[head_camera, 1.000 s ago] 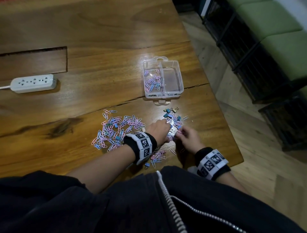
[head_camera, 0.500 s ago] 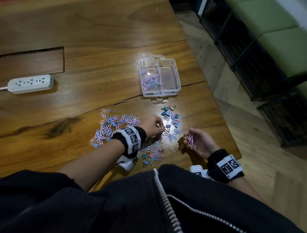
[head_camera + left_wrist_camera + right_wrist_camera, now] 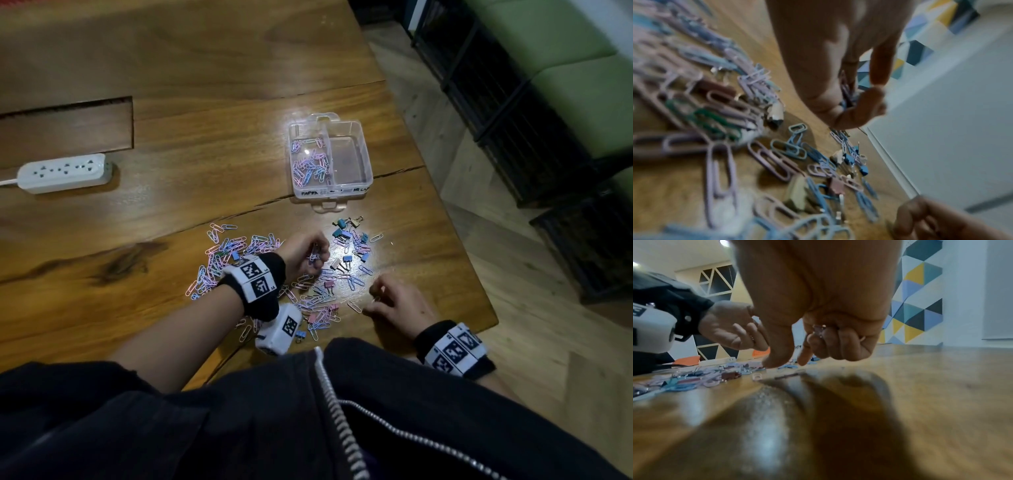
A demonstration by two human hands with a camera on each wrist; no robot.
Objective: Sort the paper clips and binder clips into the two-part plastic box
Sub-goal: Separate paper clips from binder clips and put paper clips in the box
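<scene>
The right hand (image 3: pixel 397 301) has turned palm-down onto the table (image 3: pixel 205 85), curled around paper clips (image 3: pixel 819 331); the left hand (image 3: pixel 305 253) clutches a bunch.

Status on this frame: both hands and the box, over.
Left hand holds paper clips. Right hand curled on clips, reaching at table. Box: left half has paper clips, right half empty. Path unobstructed.

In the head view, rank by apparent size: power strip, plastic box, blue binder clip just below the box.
1-2. Power strip and plastic box: look alike, unranked.
3. Blue binder clip: clearly smallest.
</scene>
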